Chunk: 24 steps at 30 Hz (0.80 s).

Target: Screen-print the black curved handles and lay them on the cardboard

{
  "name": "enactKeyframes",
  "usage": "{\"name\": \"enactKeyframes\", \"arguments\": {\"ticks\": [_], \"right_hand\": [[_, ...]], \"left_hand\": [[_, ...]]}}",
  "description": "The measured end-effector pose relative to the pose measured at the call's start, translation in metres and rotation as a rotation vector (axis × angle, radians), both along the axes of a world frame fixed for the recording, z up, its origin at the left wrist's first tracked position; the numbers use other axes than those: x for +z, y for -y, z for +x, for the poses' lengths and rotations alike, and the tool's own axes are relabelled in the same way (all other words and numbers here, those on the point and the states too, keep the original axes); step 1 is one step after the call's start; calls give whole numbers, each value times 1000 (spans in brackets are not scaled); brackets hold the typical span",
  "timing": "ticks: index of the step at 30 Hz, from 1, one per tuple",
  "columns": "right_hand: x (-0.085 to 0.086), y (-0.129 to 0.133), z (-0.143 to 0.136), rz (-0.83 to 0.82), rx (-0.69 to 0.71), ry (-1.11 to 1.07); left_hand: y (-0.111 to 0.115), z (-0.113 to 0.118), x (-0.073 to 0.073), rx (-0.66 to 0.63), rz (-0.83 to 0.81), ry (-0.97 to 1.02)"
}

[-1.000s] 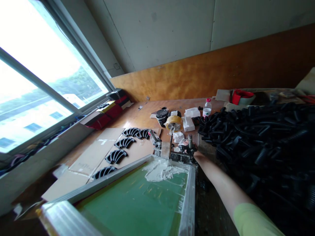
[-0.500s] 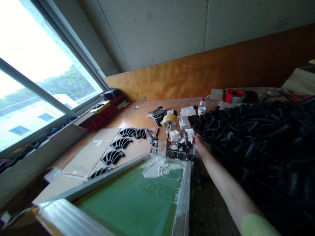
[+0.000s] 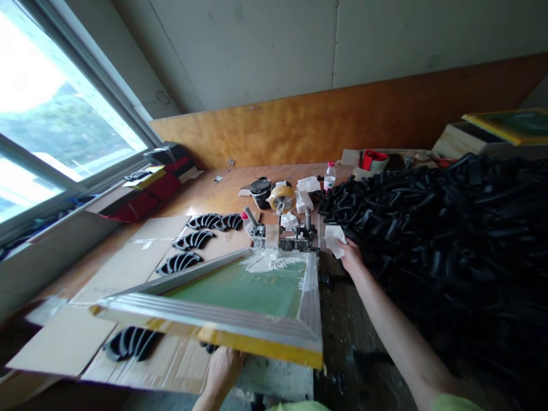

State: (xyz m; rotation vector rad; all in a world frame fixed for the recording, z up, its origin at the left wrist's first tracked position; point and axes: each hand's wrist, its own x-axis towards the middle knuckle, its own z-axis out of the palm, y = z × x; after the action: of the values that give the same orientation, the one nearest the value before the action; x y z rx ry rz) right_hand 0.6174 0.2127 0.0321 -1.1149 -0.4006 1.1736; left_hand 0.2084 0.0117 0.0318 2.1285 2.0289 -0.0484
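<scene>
My right hand (image 3: 353, 257) is closed on a folded white tissue (image 3: 335, 240), which it pinches just right of the screen printing frame. My left hand (image 3: 225, 368) reaches beneath the frame's near rail. Its fingers are mostly hidden there, close to a small dark piece (image 3: 209, 346), and I cannot tell whether they grip it. The silver screen printing frame (image 3: 274, 322) has a yellow near edge and a green mesh (image 3: 240, 294). White paste (image 3: 269, 261) is smeared on the mesh's far end. A metal hinge clamp (image 3: 291, 242) stands at the frame's far side.
Several black ribbed, curved parts (image 3: 192, 240) lie on cardboard (image 3: 137, 260) at left. A large heap of black parts (image 3: 432, 228) fills the right. Behind the clamp are a tape roll (image 3: 283, 200), a black tub (image 3: 261, 193) and a bottle (image 3: 329, 178).
My right hand has drawn back from beside the clamp, with the tissue now clearly in it. My left hand has come into view under the frame, whose near rail appears higher in view.
</scene>
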Motion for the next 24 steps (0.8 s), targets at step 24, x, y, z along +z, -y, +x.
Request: {"name": "enactKeyframes", "arguments": {"ticks": [24], "right_hand": [[21, 200, -193, 296, 717, 1188]], "left_hand": [[22, -15, 12, -205, 58, 225]]}}
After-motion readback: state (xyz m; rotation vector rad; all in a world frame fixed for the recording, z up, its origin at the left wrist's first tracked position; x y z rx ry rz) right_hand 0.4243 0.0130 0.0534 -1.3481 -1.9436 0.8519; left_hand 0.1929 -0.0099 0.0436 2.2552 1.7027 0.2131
